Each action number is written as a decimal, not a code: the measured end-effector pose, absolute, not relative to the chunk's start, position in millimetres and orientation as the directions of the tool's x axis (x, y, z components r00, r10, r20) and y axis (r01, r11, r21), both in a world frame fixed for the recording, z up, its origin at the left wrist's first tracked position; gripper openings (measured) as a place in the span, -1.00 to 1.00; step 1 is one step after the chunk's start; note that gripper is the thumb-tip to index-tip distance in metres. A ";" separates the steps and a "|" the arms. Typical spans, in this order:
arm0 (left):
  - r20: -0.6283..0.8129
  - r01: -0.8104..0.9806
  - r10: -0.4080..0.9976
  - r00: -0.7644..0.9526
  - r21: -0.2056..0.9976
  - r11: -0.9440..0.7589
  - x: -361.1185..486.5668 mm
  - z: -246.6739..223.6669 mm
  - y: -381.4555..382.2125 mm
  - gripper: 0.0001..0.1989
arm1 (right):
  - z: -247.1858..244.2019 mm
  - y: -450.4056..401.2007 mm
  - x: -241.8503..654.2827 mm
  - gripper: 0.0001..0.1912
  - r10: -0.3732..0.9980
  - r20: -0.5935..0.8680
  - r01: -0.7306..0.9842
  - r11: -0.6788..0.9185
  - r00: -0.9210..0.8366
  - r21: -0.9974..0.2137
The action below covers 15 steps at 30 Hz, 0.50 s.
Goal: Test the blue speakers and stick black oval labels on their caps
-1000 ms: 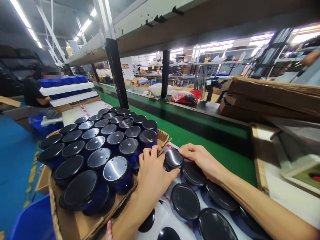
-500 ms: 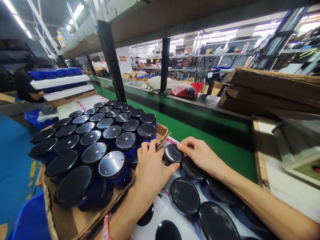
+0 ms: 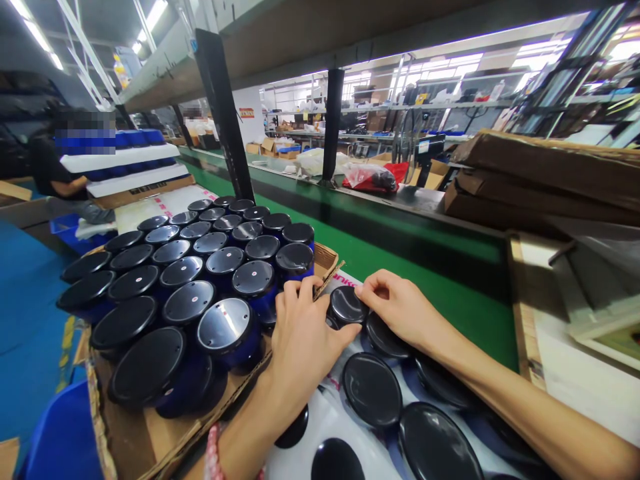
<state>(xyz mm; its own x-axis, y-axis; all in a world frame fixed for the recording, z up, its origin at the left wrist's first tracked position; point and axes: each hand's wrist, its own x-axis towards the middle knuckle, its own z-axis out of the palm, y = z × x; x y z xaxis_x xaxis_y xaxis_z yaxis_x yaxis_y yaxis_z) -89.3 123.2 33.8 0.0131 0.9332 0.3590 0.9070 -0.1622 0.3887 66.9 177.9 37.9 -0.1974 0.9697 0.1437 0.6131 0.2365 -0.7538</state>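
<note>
A small round container with a glossy black top (image 3: 349, 305) stands beside the carton, between my two hands. My left hand (image 3: 303, 337) curves round its left and near sides, thumb along the front and fingers at the carton's edge. Pinched together at the top's right rim are the thumb and finger of my right hand (image 3: 400, 305); whatever they grip is too small to make out. More round black-topped pieces (image 3: 373, 390) sit on a white sheet (image 3: 307, 453) below my right forearm, some with clear film around them.
On the left, a cardboard carton (image 3: 240, 393) holds rows of blue containers with black discs up. A green conveyor belt (image 3: 400, 267) runs behind. Flat brown cartons (image 3: 545, 177) are stacked at right. A blue bin (image 3: 65, 440) stands lower left; a seated person (image 3: 55, 167) is farther off.
Both hands keep nearly the same pose at the small container, the right one a touch higher. The view has shifted slightly.
</note>
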 end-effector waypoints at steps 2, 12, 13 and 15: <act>0.363 0.906 0.931 0.016 0.390 -0.167 -89.1 33.3 123.2 -0.69 | 37.1 177.9 66.8 -0.76 0.967 0.158 0.623 0.251 -0.202 -0.741; 0.364 0.907 0.931 0.016 0.388 -0.167 -88.4 32.6 122.6 -0.70 | 38.6 176.0 63.3 -0.80 0.961 0.198 0.688 0.278 -0.195 -0.671; 0.367 0.907 0.930 0.016 0.386 -0.168 -88.6 32.7 122.9 -0.70 | 39.3 175.4 62.3 -0.80 0.961 0.196 0.696 0.277 -0.195 -0.663; 0.371 0.908 0.928 0.020 0.382 -0.172 -89.0 32.7 123.4 -0.70 | 40.6 174.6 60.6 -0.80 0.963 0.186 0.711 0.271 -0.198 -0.649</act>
<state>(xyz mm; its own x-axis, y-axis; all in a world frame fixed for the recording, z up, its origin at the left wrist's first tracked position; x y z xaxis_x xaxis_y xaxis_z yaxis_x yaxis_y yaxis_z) -89.0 123.4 32.7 0.0197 0.9283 0.3713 0.9080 -0.1721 0.3820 60.6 174.6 40.6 -0.1976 0.9625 0.1857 0.7106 0.2711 -0.6493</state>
